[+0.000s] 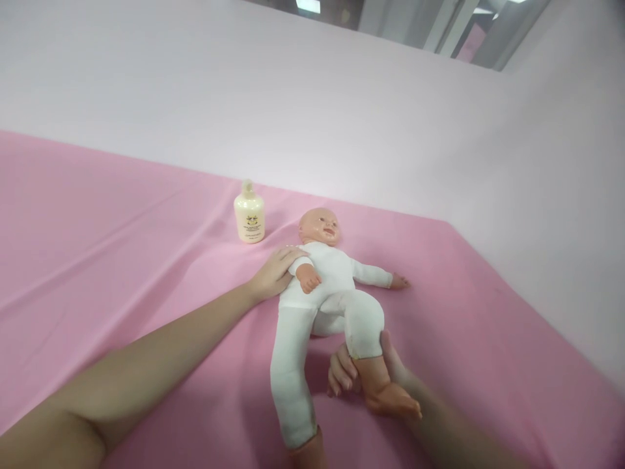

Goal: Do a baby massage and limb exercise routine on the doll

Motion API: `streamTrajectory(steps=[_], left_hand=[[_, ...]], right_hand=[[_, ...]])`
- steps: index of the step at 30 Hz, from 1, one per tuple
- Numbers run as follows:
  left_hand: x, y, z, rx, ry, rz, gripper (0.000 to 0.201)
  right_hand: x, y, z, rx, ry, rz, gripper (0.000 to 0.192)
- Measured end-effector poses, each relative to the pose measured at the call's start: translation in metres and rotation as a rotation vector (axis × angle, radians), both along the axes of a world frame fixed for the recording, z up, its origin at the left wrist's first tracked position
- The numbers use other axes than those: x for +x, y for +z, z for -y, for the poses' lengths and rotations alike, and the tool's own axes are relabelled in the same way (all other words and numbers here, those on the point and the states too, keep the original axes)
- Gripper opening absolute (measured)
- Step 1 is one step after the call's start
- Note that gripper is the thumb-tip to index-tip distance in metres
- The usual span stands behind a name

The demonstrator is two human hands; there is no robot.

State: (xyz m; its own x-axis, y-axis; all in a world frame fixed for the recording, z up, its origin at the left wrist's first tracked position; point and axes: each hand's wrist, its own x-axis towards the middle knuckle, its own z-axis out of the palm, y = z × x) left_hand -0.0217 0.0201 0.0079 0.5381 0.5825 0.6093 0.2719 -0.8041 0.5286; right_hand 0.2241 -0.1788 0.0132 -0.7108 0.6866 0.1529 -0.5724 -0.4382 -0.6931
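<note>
A baby doll (325,286) in a white body suit lies on its back on the pink sheet (122,260), head toward the far wall. My left hand (274,272) rests flat against the doll's shoulder and upper arm. My right hand (364,371) grips the doll's lower leg just above the bare foot, lifting that leg with the knee bent. The doll's other leg stretches straight toward me.
A small cream lotion bottle (249,212) stands upright on the sheet, left of the doll's head. Pale walls close off the back and the right side. The pink sheet has soft creases on the left.
</note>
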Motion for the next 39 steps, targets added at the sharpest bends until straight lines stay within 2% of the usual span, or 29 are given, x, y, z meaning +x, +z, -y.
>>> streamTrajectory(steps=[8,11,14,20,26,32,39], left_hand=[[0.003,-0.001,-0.004,-0.166,-0.019,0.183,0.038],[0.004,0.003,-0.003,-0.180,-0.032,0.195,0.037],[0.005,0.005,-0.003,-0.189,-0.034,0.204,0.037],[0.006,0.007,-0.003,-0.195,-0.045,0.198,0.037],[0.006,0.008,-0.002,-0.201,-0.047,0.206,0.040],[0.005,0.006,-0.001,-0.171,-0.019,0.185,0.040],[0.005,0.006,0.000,-0.161,-0.035,0.194,0.040]], right_hand=[[0.006,-0.008,-0.002,0.076,0.118,0.125,0.085],[0.006,-0.005,-0.003,0.110,0.248,0.236,0.076],[0.003,0.002,-0.005,0.130,0.344,0.250,0.071],[-0.001,0.008,-0.008,0.155,0.327,0.226,0.067],[-0.005,0.007,-0.004,0.134,0.293,0.189,0.074],[-0.007,0.006,0.001,0.105,0.186,0.109,0.067],[-0.004,0.006,0.001,0.094,0.176,0.134,0.064]])
